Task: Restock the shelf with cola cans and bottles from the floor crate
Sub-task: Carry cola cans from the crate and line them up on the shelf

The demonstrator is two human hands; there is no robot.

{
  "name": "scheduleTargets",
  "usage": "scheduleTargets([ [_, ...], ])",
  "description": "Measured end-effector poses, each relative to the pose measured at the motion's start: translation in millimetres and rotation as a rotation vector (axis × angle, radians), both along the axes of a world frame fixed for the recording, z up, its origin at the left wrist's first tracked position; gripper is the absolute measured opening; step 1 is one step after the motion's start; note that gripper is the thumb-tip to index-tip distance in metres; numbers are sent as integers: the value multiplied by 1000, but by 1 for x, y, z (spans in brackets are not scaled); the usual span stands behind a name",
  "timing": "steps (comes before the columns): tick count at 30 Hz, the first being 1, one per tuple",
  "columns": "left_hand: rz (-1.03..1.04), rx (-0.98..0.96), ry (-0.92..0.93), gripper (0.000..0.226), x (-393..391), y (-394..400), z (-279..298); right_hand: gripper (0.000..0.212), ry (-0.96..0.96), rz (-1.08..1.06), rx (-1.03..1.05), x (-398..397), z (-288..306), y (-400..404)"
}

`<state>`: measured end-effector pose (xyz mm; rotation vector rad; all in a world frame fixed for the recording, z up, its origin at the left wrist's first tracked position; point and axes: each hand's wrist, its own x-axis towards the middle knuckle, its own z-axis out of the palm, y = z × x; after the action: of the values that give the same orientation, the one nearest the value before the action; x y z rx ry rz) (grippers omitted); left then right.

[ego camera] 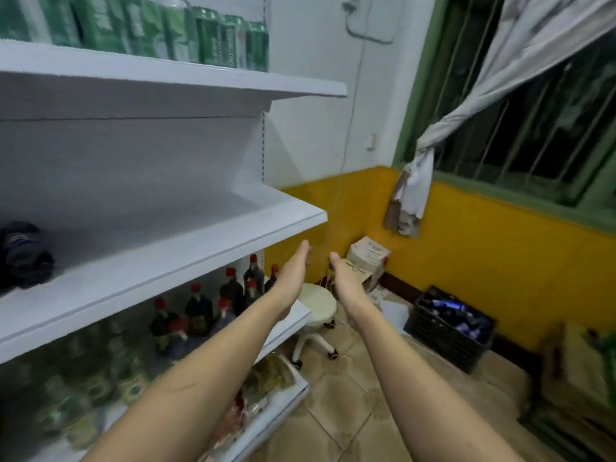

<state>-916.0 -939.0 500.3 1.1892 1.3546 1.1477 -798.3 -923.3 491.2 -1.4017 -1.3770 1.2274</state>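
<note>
A dark floor crate (430, 331) with blue cola cans and bottles (463, 320) stands against the yellow wall at the right. The white middle shelf (186, 248) is mostly bare, with a dark blue cola pack (23, 255) at its far left. My left hand (295, 271) and my right hand (345, 273) are stretched out side by side, palms facing each other, fingers straight, holding nothing. They hover just past the shelf's right end, above the floor and well left of the crate.
Green cans (213, 41) fill the top shelf. Dark bottles with red caps (230, 295) stand on the lower shelf. A white stool (316, 303) sits on the tiled floor below my hands, cardboard boxes (366, 255) behind it. A barred window (533, 135) and curtain are at right.
</note>
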Motion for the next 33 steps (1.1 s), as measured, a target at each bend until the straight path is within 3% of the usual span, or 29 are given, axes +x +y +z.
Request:
scheduleTargets([
  [6,-133,-79,-5,59,99,58,-24,58,152,-191,-116,103,-32,35],
  [13,-315,-199,-23,63,207,150,-67,66,70,-322,-234,212,-68,101],
  [23,-550,-266,-1,62,337,301,-117,73,123,-659,-319,349,-123,216],
  [33,-635,-346,65,62,448,403,-172,61,154,-709,-311,438,-169,304],
])
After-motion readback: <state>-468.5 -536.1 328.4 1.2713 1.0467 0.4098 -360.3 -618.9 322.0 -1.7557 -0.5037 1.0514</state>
